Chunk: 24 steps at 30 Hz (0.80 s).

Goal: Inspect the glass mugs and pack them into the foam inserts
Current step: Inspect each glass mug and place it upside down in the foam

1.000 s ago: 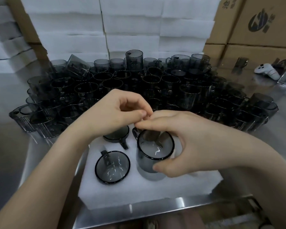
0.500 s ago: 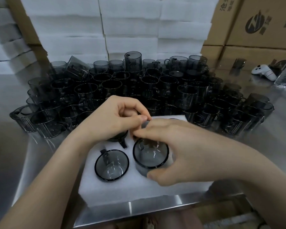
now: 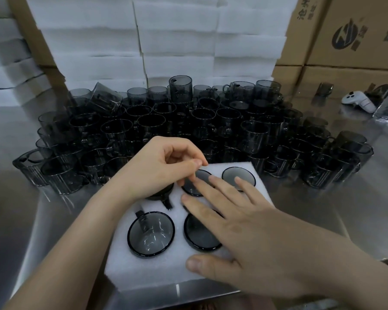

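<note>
Over foam insert (image 3: 143,271), right hand (image 3: 244,238) fingers (image 3: 220,189) spread, half-hiding mug (image 3: 198,236), left hand (image 3: 161,166) grip unclear.

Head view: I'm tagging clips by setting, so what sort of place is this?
Probably a factory or warehouse packing station: dozens of identical glass mugs crowd a steel table, with stacked foam inserts and printed cartons behind.

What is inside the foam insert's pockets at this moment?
Five glass mugs show: front left, front middle, back middle, back right, and one mostly under the left hand. The right hand covers the insert's front right corner, so that pocket cannot be judged.
</note>
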Motion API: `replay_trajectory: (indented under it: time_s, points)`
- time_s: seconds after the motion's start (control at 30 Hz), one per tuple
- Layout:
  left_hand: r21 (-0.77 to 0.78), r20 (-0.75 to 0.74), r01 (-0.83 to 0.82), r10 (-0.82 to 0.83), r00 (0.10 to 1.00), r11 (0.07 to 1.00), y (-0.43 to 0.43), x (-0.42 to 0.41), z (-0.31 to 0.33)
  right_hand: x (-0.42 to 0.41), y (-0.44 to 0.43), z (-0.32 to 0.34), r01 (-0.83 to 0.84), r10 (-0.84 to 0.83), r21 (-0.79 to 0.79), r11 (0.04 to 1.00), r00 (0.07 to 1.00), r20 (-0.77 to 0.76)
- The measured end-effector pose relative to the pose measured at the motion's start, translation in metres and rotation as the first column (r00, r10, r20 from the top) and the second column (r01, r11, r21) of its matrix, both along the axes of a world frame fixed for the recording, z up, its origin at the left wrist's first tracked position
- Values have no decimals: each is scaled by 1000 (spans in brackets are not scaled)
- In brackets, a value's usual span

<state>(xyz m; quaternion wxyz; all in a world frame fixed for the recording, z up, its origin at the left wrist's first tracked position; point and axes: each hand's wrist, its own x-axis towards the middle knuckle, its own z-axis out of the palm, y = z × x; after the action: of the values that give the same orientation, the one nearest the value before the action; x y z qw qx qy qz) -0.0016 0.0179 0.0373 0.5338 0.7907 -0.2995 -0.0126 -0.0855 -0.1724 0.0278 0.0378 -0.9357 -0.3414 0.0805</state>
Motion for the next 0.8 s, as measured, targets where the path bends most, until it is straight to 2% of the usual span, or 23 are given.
replay_trajectory:
  time_s: [0.1,0.17,0.23,0.3,0.37,0.43,0.53,0.67,0.8]
  points:
    - [-29,13,-60,61,998,998,-1,2,0,17,0,16,-83,82,60,995,997,14]
    - [-65,31,-130,132,991,989,1,4,3,33,-3,31,-93,69,213,973,991,118]
    - [-91,42,-180,184,982,979,1,7,8,54,-10,42,22,-135,509,861,973,186]
    - [-92,45,-211,216,975,973,0,10,11,79,-16,48,138,-361,655,743,906,220]
    - [-74,49,-234,238,970,969,-3,14,13,106,-17,50,260,-527,657,708,813,247]
    - [-54,45,-257,259,965,965,-7,19,11,127,-14,51,329,-584,625,708,770,255]
    - [-56,20,-284,286,958,957,-11,23,3,150,-2,48,359,-548,525,771,794,262]
    - [-97,-9,-279,279,960,955,-7,23,-3,172,16,38,404,-506,315,859,764,400]
    - [-132,3,-280,283,959,951,-6,22,-5,178,21,30,400,-505,313,861,740,444]
